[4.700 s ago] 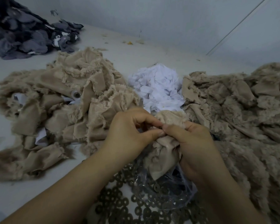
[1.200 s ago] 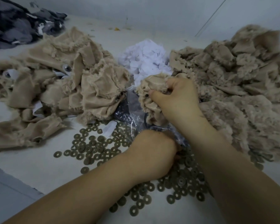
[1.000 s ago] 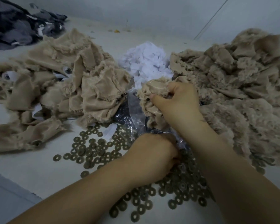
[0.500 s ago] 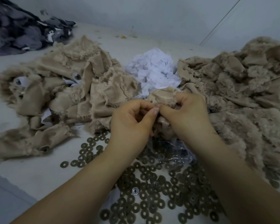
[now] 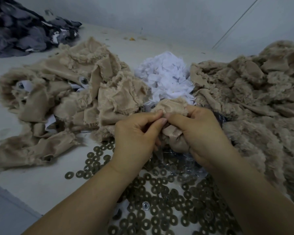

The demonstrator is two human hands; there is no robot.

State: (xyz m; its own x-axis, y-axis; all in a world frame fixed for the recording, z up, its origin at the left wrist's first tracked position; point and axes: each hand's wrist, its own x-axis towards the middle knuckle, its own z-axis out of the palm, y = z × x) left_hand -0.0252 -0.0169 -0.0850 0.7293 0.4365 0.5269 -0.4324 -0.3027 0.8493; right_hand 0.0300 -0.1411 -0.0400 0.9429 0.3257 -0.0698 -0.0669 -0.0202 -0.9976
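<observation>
The step in hand looks like fitting a fastener to the tan plush piece (image 5: 171,107), held just in front of the white scrap pile (image 5: 168,78). The right hand (image 5: 200,133) clutches its bunched lower part and the left hand (image 5: 136,138) pinches its edge. The next move probably needs a firm, squarely aligned press with one of the washers (image 5: 159,192).

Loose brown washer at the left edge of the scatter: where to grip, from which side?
Probably pinch the washer across its outer rim, from above and the left: it lies flat on the table, with neighbours only on its right.
</observation>
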